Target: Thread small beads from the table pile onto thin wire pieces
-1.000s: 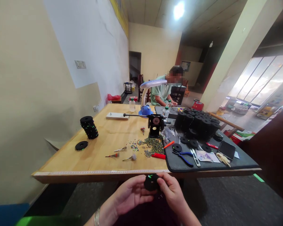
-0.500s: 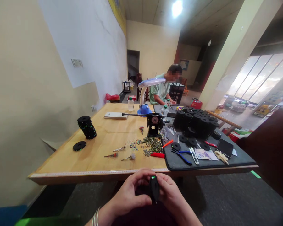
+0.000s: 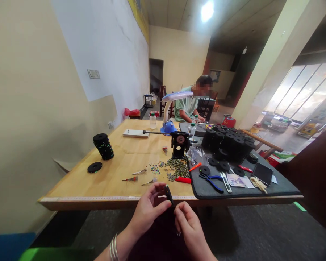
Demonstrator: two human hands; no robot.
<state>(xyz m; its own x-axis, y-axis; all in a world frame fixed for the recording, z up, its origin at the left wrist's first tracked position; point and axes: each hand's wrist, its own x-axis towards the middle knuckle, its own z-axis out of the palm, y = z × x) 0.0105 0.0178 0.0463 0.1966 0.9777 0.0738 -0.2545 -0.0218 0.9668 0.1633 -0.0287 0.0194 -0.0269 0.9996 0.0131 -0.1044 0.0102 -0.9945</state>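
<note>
My left hand (image 3: 149, 206) grips a thin black foam spool (image 3: 168, 195) on edge, fingers behind and thumb at its lower end. Small bright marks show on the spool's rim. My right hand (image 3: 189, 222) is just right of and below the spool, apart from it, its fingers curled and pinched together. A tiny shiny bit shows under those fingertips, too small to name. Beyond my hands, on the table, lie feather-tipped pieces (image 3: 130, 179), a heap of small dark-and-yellow beads (image 3: 179, 168), and a red tube-like piece (image 3: 183, 180).
A stack of black spools (image 3: 103, 146) and a single spool (image 3: 94, 167) stand left. A black winding machine (image 3: 178, 145) and blue lamp (image 3: 168, 127) are mid-table. The grey mat (image 3: 206, 192) carries blue-handled pliers (image 3: 216, 184), a banknote (image 3: 240, 181) and many spools. A person (image 3: 188, 105) sits opposite.
My right hand has come off the spool and moved down and right. My left hand has lifted the spool slightly up and left, tilting it. The view has shifted a little.
</note>
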